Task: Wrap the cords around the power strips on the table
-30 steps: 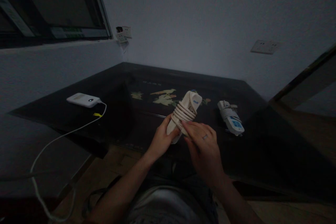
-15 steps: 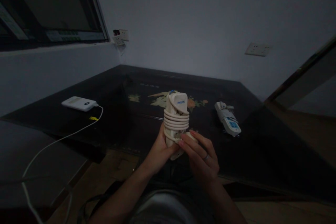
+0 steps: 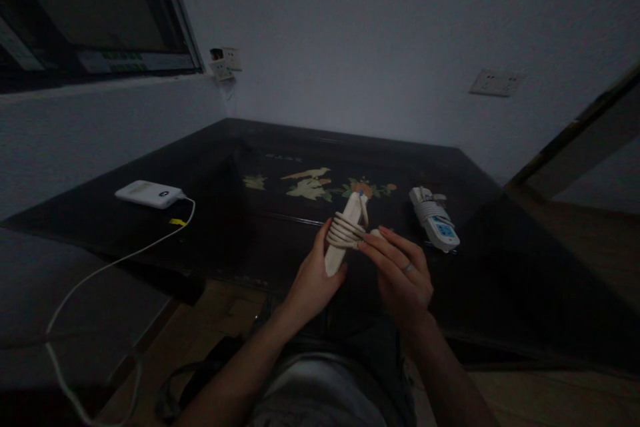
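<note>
One Held, One Lying

Left hand: grip wrapped around one cord-wound power strip, above the desk. Right hand: grip pinching its one plug. One second power strip and one white power bank rest on the desk.

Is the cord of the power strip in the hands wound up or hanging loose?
Mostly wound: several turns of cord circle the power strip, while the right hand holds a stretch beside them.

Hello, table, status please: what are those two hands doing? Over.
Left hand gripping white power strip. Right hand pinching its wrapped cord. Nothing visibly blocking the hands; second power strip lies apart, to the right.
</note>
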Motion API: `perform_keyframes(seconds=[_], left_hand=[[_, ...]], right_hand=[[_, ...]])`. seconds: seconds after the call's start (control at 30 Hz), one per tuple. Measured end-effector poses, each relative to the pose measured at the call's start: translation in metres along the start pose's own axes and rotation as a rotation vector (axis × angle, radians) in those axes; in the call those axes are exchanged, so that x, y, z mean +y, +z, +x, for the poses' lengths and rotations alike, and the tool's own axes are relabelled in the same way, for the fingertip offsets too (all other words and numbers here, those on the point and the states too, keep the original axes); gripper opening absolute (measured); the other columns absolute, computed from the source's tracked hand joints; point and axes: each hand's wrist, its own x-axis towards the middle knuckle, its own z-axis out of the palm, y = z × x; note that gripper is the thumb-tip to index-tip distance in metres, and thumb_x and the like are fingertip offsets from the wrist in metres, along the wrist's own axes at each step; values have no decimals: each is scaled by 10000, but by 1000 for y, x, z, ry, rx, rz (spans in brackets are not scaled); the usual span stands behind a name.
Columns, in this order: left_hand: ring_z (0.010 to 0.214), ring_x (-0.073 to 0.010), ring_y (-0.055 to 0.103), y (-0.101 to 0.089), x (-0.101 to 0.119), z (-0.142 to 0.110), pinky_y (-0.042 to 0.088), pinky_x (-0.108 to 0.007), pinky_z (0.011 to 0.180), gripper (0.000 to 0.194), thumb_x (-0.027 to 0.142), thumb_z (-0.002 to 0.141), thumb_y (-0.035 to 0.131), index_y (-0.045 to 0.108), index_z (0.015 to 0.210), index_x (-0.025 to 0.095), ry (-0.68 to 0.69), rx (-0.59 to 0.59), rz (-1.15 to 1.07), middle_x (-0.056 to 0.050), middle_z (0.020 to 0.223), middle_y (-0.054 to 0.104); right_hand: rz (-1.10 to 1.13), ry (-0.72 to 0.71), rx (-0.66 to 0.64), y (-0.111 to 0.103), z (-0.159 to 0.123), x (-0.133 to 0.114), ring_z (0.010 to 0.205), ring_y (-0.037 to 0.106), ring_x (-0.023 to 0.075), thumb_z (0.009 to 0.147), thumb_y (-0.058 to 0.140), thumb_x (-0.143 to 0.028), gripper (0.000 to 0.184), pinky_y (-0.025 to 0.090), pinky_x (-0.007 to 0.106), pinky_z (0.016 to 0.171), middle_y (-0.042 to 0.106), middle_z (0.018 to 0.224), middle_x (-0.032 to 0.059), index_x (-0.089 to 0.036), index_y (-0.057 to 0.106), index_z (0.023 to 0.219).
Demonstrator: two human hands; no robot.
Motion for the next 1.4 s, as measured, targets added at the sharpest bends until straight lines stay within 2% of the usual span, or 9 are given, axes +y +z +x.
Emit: perform_keyframes(seconds=[0.13, 0.3, 0.53, 0.73, 0.93, 1.1, 1.2, 1.27, 1.4], left_hand=[[1227, -240, 510, 2, -3, 2, 371, -382, 1039, 789, 171, 781, 612, 221, 1463, 241, -16, -29, -86, -99, 1399, 488], [1262, -262, 475, 4, 1, -1, 351, -386, 1061, 792, 277, 749, 707, 298, 1425, 224, -140, -92, -495, -108, 1403, 481], [1213, -261, 523, -3, 20, -13, 399, -356, 1011, 898, 158, 661, 785, 328, 1424, 284, -309, -185, -812, -91, 1321, 563], [1262, -259, 484, -7, 22, -22, 391, -355, 1026, 1005, 122, 635, 797, 256, 1452, 347, -277, -317, -900, -69, 1385, 515], [1232, -308, 505, -11, 15, -21, 351, -428, 1065, 781, 498, 666, 762, 488, 1336, 203, -223, -300, -898, -144, 1301, 574], [1251, -315, 485, -20, 10, -17, 294, -514, 1096, 805, 265, 613, 832, 465, 1329, 281, -25, -279, -717, -94, 1314, 562], [1244, -291, 499, -21, 10, -18, 303, -523, 1098, 737, 124, 633, 793, 488, 1269, 337, 109, -236, -589, -52, 1291, 578], [1243, -277, 502, -18, 10, -18, 324, -506, 1094, 709, 82, 634, 776, 504, 1231, 351, 158, -169, -549, -30, 1276, 585], [1210, -282, 524, -8, 9, -16, 354, -492, 1078, 685, 104, 589, 803, 518, 1171, 325, 209, -15, -471, -18, 1231, 594]], right_hand=[[-1, -28, -13, 1, 3, 3, 1110, 614, 199, 895, 515, -67, 418, 515, 372, 924, 727, 1071, 17, -279, 604, 1243], [-32, -10, 7, 5, -4, -9, 1087, 622, 186, 891, 539, -77, 440, 525, 333, 898, 733, 1055, 13, -277, 573, 1281], [-28, 27, 18, 3, -17, -33, 1064, 622, 185, 888, 552, -81, 459, 538, 326, 865, 736, 1037, -4, -283, 555, 1300], [-25, -21, 32, -3, -21, -31, 1098, 606, 187, 850, 588, -40, 504, 553, 313, 857, 740, 1021, 1, -252, 550, 1305], [32, -52, 27, -7, -27, -32, 1125, 588, 206, 816, 622, -33, 409, 564, 338, 859, 728, 1045, 23, -215, 626, 1182], [165, -46, 13, -8, -26, -30, 1147, 574, 253, 825, 596, -50, 281, 563, 415, 840, 676, 1103, 69, -201, 650, 1057], [126, 51, 125, -3, -27, -31, 1095, 574, 245, 800, 622, -64, 219, 541, 407, 804, 622, 1086, 42, -247, 677, 907], [70, 197, 205, 1, -28, -32, 1008, 563, 210, 766, 647, -53, 224, 519, 360, 762, 571, 1040, 28, -265, 691, 823], [205, 543, 161, 4, -27, -37, 889, 550, 160, 778, 592, -53, 248, 503, 310, 716, 486, 1024, 36, -266, 715, 809]])
